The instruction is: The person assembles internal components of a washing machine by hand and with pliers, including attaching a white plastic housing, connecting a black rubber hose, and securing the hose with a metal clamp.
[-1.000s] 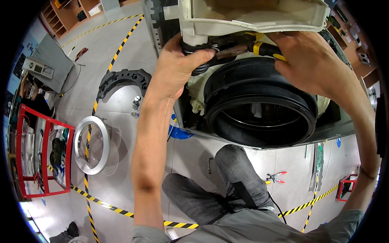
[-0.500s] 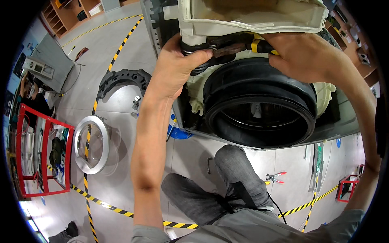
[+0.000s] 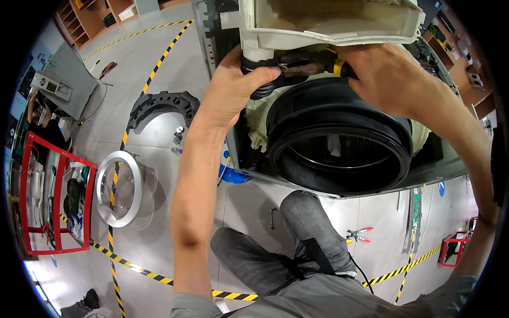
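My left hand (image 3: 225,93) is closed round a black ribbed hose (image 3: 261,91), thumb laid across its front. The hose joins a white spout below a cream plastic housing (image 3: 334,36), which looks like a washing machine's detergent drawer box. My right hand (image 3: 392,77) grips pliers (image 3: 308,69) with yellow and black handles. Their jaws point left and reach the top of the hose beside my left thumb; a clamp there is hard to make out. Below both hands sits the machine's round black rubber door gasket (image 3: 339,108), in front of the drum.
On the floor to the left lie a black curved part (image 3: 164,100) and a round door with a silver ring (image 3: 133,199). A red-framed cart (image 3: 59,206) stands farther left. Red-handled pliers (image 3: 361,235) and a small metal tool (image 3: 272,218) lie near my knees. Another person (image 3: 45,127) works far left.
My right hand has turned and dropped slightly, covering more of the pliers' handles. My left hand keeps its hold on the hose. The whole view has shifted a little.
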Demonstrator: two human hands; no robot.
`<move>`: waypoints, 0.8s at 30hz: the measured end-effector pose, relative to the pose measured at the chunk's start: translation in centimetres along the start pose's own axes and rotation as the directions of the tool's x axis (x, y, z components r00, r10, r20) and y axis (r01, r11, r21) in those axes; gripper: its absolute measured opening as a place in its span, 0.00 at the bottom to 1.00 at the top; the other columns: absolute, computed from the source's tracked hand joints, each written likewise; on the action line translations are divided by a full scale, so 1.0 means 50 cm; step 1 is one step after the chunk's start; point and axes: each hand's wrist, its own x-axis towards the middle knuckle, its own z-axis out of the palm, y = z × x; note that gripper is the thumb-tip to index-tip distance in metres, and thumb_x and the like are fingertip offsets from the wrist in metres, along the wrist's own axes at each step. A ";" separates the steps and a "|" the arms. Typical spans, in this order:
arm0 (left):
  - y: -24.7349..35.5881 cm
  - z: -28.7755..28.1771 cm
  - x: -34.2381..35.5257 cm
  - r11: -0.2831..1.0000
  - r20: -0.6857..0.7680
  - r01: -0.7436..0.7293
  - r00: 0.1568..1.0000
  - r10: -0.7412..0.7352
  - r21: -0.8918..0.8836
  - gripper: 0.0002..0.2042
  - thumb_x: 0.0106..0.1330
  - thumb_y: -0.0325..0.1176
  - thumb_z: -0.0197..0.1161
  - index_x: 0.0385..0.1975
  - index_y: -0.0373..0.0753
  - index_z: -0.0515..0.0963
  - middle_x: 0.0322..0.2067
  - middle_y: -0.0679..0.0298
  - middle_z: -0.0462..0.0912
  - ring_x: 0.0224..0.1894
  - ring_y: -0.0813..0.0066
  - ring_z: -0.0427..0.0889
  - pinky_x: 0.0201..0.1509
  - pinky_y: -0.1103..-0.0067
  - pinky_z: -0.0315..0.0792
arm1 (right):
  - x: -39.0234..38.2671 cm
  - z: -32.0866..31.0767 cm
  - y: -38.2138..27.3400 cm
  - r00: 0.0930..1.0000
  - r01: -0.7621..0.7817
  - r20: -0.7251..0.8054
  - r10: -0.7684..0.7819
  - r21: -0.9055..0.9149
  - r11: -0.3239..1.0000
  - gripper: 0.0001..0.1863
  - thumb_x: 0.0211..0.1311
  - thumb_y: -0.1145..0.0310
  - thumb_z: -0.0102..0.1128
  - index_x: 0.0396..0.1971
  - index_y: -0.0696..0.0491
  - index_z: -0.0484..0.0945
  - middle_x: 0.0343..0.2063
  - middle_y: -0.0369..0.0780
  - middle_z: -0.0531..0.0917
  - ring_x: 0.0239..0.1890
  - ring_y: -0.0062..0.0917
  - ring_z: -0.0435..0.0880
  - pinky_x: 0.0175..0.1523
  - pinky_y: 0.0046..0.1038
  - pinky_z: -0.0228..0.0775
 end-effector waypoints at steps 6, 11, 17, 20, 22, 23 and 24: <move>-0.002 -0.009 -0.002 1.000 0.010 -0.003 1.000 0.003 -0.007 0.23 0.54 0.22 0.63 0.52 0.31 0.70 0.47 0.61 0.77 0.49 0.75 0.73 0.58 0.78 0.64 | 0.001 0.003 0.002 1.000 0.001 0.031 -0.003 0.064 0.998 0.26 0.48 0.75 0.58 0.52 0.61 0.68 0.37 0.53 0.80 0.42 0.42 0.80 0.51 0.35 0.71; -0.008 -0.009 0.002 0.999 0.045 0.009 0.999 -0.008 -0.035 0.22 0.54 0.22 0.63 0.51 0.31 0.71 0.45 0.62 0.78 0.48 0.75 0.74 0.57 0.79 0.65 | -0.004 0.001 0.002 0.999 -0.023 0.047 0.020 0.052 0.998 0.23 0.50 0.74 0.58 0.49 0.62 0.71 0.35 0.52 0.81 0.40 0.40 0.82 0.50 0.33 0.73; -0.001 -0.015 0.005 1.000 0.069 -0.014 0.998 0.013 0.019 0.23 0.55 0.24 0.65 0.51 0.31 0.70 0.45 0.62 0.77 0.49 0.75 0.73 0.58 0.79 0.64 | -0.005 0.009 0.003 0.995 -0.097 0.022 0.096 0.078 0.992 0.20 0.50 0.74 0.60 0.45 0.62 0.75 0.35 0.51 0.82 0.39 0.39 0.82 0.49 0.32 0.74; 0.004 0.002 0.002 0.996 0.048 -0.088 0.995 0.087 0.031 0.24 0.56 0.26 0.66 0.53 0.31 0.68 0.47 0.61 0.77 0.50 0.75 0.72 0.59 0.78 0.63 | -0.003 0.006 0.005 0.986 -0.161 0.052 0.156 0.121 0.979 0.23 0.46 0.74 0.63 0.47 0.60 0.75 0.36 0.52 0.80 0.42 0.43 0.80 0.51 0.35 0.71; 0.002 0.001 0.007 0.995 0.065 -0.078 0.995 0.074 0.058 0.24 0.56 0.26 0.65 0.54 0.31 0.68 0.48 0.61 0.76 0.51 0.75 0.72 0.59 0.79 0.63 | 0.003 0.022 0.011 0.984 -0.178 0.027 0.176 0.087 0.980 0.22 0.46 0.74 0.63 0.46 0.60 0.75 0.36 0.52 0.81 0.42 0.43 0.80 0.51 0.35 0.71; 0.002 0.001 0.008 0.995 0.074 -0.072 0.995 0.067 0.071 0.25 0.57 0.26 0.65 0.54 0.31 0.67 0.48 0.61 0.76 0.51 0.75 0.72 0.59 0.79 0.63 | 0.002 0.018 0.011 0.983 -0.180 0.040 0.178 0.090 0.979 0.22 0.47 0.74 0.63 0.46 0.60 0.75 0.36 0.52 0.81 0.42 0.43 0.80 0.51 0.35 0.71; 0.004 -0.001 0.006 0.995 0.057 -0.068 0.996 0.064 0.071 0.24 0.57 0.26 0.65 0.54 0.31 0.67 0.48 0.61 0.76 0.51 0.75 0.72 0.59 0.79 0.63 | 0.004 0.009 0.007 0.984 -0.178 0.047 0.174 0.098 0.979 0.22 0.47 0.74 0.62 0.45 0.61 0.75 0.36 0.53 0.81 0.42 0.43 0.80 0.51 0.35 0.70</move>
